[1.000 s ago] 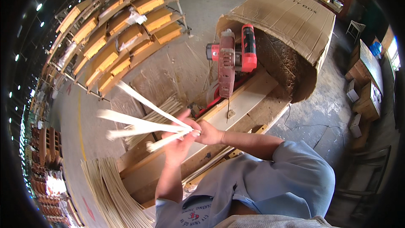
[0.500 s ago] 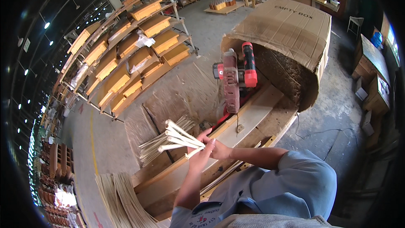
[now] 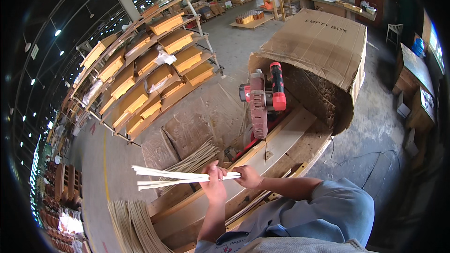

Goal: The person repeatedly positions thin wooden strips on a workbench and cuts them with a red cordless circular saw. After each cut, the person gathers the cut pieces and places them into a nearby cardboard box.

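A small bundle of thin pale strips [image 3: 173, 176], like cane or wood, lies level across both hands above the workbench [image 3: 281, 126]. My left hand [image 3: 214, 182] is wrapped round the bundle near its right part. Just beside it, my right hand [image 3: 249, 176] is closed on the strips' right ends and hides them. The left ends fan slightly apart in the air. Ahead of my hands stands a red and black power saw [image 3: 259, 105] with a dusty guard. Behind the held strips lies a loose pile of similar strips [image 3: 199, 155].
A large cardboard box [image 3: 314, 42] on its side opens behind the saw. Long strips [image 3: 136, 225] hang in a thick bunch at the bench's near left end. A rack [image 3: 206, 42] of wooden drawer-like parts stands far left. A cable [image 3: 375, 164] runs over the floor at right.
The bundle has swung from pointing toward me and up to lying level, its free ends now farther left. My right hand has moved slightly right along the strips.
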Demonstrator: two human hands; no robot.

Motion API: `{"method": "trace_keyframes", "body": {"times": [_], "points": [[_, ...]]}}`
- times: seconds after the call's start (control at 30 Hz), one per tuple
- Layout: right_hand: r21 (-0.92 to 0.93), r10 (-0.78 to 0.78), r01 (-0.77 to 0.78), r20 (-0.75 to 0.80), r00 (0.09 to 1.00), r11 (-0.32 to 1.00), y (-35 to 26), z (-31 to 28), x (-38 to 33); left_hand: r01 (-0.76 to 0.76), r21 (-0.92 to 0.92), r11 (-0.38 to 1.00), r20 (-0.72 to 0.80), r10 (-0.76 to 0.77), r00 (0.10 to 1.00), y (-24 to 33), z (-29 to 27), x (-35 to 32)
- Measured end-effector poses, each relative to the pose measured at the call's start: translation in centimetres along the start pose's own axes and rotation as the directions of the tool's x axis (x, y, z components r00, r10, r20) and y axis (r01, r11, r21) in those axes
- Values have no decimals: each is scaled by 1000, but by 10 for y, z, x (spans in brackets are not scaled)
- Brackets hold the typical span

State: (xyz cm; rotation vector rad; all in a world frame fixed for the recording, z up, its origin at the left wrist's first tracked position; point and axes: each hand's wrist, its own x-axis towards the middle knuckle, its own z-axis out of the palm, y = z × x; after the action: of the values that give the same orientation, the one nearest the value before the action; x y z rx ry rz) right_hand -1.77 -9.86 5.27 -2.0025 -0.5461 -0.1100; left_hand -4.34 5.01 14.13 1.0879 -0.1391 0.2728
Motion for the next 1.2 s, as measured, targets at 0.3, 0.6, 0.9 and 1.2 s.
{"method": "trace_keyframes", "body": {"times": [0.3,0.6,0.9,1.2], "points": [[-609,504,-254,280,817,751,20,-111,-17,-286,836,468,352,-58,934,-19,-22,-62],[-664,428,20,505,750,747,1,-133,-5,-474,879,-50,434,-329,839,-43,-36,-41],[-737,475,85,515,713,671,52,-123,-4,-437,899,12,413,-352,840,-62,-59,-62],[-715,-167,240,173,971,657,25,-92,-27,-144,988,-52,81,-622,779,-45,-52,-39]]}}
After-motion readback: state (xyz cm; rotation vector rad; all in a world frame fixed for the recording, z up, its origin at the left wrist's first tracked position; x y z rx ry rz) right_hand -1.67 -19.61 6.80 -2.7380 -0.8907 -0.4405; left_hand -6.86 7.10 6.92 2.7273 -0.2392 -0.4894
